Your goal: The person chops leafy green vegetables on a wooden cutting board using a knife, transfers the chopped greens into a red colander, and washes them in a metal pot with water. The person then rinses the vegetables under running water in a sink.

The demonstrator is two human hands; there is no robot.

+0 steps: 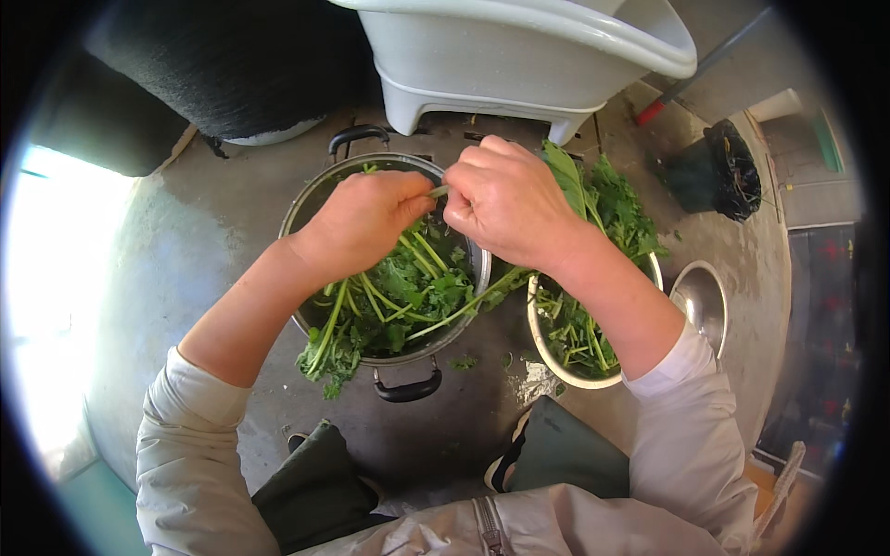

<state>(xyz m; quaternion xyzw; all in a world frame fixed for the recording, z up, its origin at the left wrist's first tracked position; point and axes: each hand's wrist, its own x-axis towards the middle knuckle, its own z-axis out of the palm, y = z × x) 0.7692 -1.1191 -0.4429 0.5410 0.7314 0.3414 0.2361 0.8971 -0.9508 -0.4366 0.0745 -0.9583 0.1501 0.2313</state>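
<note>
Above the back of a metal pot, my left hand (365, 215) and my right hand (511, 201) come close together. Between them runs a short pale green stem (439, 191), pinched from both sides by thumb and fingers. Below, the two-handled pot (481, 281) holds leafy greens (396, 299) with long stalks, some hanging over its front left rim. To the right, partly behind my right forearm, a pale-rimmed basin (539, 340) contains more leafy greens (584, 333). Larger leaves (619, 201) rise behind my right wrist; whether that hand holds any of them is hidden.
A white plastic tub (487, 48) on legs stands at the back. Dark draped containers (243, 62) are at back left. A metal bowl (702, 299) and a bin with a black liner (733, 170) sit at right. Leaf scraps (462, 362) lie on the concrete floor (208, 278).
</note>
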